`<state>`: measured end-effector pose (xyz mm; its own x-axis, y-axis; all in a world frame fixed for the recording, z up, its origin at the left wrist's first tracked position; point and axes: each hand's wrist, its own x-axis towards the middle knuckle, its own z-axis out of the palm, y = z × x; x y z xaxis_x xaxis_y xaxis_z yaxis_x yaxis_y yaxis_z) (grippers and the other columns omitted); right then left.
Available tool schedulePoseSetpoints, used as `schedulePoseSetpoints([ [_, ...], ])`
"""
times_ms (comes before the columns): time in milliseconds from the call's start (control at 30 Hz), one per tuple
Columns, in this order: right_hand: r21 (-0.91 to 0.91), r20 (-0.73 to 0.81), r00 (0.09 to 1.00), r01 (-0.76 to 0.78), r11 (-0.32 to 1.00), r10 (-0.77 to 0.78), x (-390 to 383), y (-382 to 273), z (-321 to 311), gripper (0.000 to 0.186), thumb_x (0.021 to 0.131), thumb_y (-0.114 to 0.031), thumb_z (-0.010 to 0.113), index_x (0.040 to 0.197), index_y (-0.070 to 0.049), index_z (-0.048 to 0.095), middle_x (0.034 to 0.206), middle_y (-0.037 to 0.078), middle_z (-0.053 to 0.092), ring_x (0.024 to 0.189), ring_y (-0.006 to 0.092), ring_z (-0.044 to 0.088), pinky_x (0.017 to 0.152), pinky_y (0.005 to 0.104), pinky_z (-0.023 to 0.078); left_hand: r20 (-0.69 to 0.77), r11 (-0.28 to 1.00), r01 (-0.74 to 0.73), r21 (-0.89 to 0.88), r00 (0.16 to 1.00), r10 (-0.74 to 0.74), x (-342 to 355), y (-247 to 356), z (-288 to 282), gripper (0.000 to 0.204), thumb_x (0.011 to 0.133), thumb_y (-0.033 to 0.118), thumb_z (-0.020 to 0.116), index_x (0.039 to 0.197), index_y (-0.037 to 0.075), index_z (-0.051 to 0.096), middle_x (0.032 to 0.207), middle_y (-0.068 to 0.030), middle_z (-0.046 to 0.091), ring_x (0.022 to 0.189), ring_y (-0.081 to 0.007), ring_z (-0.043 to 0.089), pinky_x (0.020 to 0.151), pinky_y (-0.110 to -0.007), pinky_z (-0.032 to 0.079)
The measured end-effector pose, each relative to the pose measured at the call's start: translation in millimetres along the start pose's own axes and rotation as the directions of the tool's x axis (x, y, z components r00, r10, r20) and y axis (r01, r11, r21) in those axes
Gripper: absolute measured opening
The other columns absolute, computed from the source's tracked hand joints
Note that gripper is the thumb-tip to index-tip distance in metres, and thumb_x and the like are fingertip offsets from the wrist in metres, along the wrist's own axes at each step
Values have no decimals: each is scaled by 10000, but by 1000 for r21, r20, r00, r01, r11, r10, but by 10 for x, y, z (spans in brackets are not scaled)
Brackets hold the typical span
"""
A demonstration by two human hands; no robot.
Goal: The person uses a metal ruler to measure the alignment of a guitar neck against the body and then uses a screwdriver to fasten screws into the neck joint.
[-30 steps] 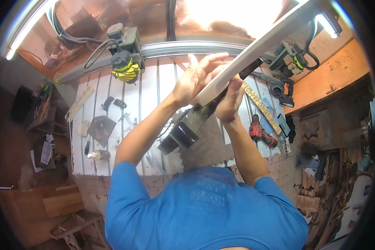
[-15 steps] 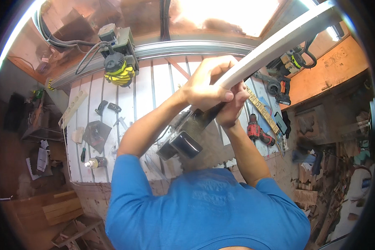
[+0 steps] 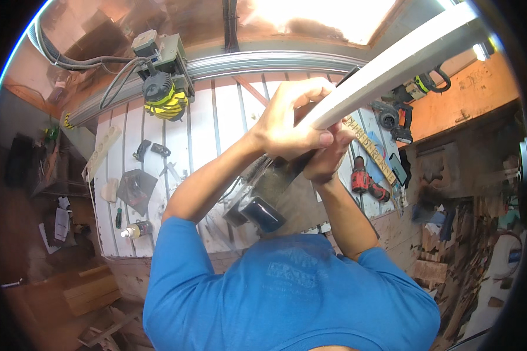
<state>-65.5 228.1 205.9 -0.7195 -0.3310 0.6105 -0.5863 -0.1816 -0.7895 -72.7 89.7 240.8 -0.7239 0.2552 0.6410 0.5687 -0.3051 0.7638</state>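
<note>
A long pale strip (image 3: 392, 61) runs diagonally from my hands to the upper right. My left hand (image 3: 290, 117) is wrapped round its lower end, thumb across the strip. My right hand (image 3: 328, 155) grips from beneath, partly hidden by the left; whether it holds the strip or the dark piece under it is unclear. That dark, dusty piece with a glossy black block (image 3: 260, 213) slants down toward my body over the slotted white worktable (image 3: 214, 99). A red and black drill (image 3: 363, 181) and a yellow wooden ruler (image 3: 380, 161) lie right of my right hand.
A gantry rail (image 3: 257, 61) crosses the back, carrying a yellow-wrapped spindle (image 3: 167, 102). A cordless blower (image 3: 392, 120) lies at right. Loose black parts (image 3: 143, 149), a small bottle (image 3: 136, 229) and a screwdriver (image 3: 118, 217) lie at left. Wood scraps (image 3: 451, 275) pile at lower right.
My left hand has risen and closed over the strip, thumb now across its face. The strip has tilted slightly, its far end swinging right and down.
</note>
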Motion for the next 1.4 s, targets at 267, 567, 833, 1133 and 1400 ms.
schedulePoseSetpoints([
  [267, -12, -203, 973, 113, 993, -113, 208, 97, 51, 874, 1073, -627, 170, 1151, 97, 654, 939, 154, 741, 899, 254, 717, 812, 344, 541, -28, 993, 63, -96, 997, -66, 42, -7, -11, 595, 780, 412, 797, 1168, -7, 632, 1095, -120, 695, 1017, -184, 647, 950, -344, 489],
  [567, 204, 0, 998, -62, 977, 64, 196, 36, -128, 1003, 998, -781, 143, 1247, 62, 626, 1114, 119, 678, 1042, 205, 637, 955, 335, 476, -228, 945, 320, -64, 918, -326, -712, -33, -35, 1132, 793, 768, 706, 1530, -20, 364, 1441, -133, 519, 1341, -229, 488, 1124, -372, 384],
  [833, 311, 89, 995, -78, 947, 53, 180, -38, -223, 948, 1028, -735, 172, 1312, 67, 591, 1211, 143, 667, 1154, 218, 612, 1013, 349, 450, -217, 720, 527, 451, 848, -484, -589, 365, 97, 864, 660, 386, 926, 1337, -27, 585, 1203, -154, 690, 1141, -232, 642, 1004, -370, 494],
  [1133, 127, 561, 825, -15, 992, -59, 399, -171, -665, 712, 841, -98, 704, 1480, 79, 444, 1319, 175, 637, 1191, 256, 610, 1070, 395, 459, -249, 710, 508, 488, 861, -444, -551, 385, 198, 638, 679, 226, 826, 1231, -36, 645, 1055, -154, 738, 970, -221, 703, 875, -356, 544],
  [1400, 264, 619, 785, -204, 943, -4, 536, -283, -694, 866, 854, -448, 825, 1474, 24, 447, 1323, 166, 610, 1200, 277, 615, 1067, 397, 473, -199, 648, 465, 603, 874, -443, -501, 371, 219, 658, 674, 234, 841, 1241, -24, 629, 1119, -169, 718, 1036, -260, 686, 910, -375, 526],
])
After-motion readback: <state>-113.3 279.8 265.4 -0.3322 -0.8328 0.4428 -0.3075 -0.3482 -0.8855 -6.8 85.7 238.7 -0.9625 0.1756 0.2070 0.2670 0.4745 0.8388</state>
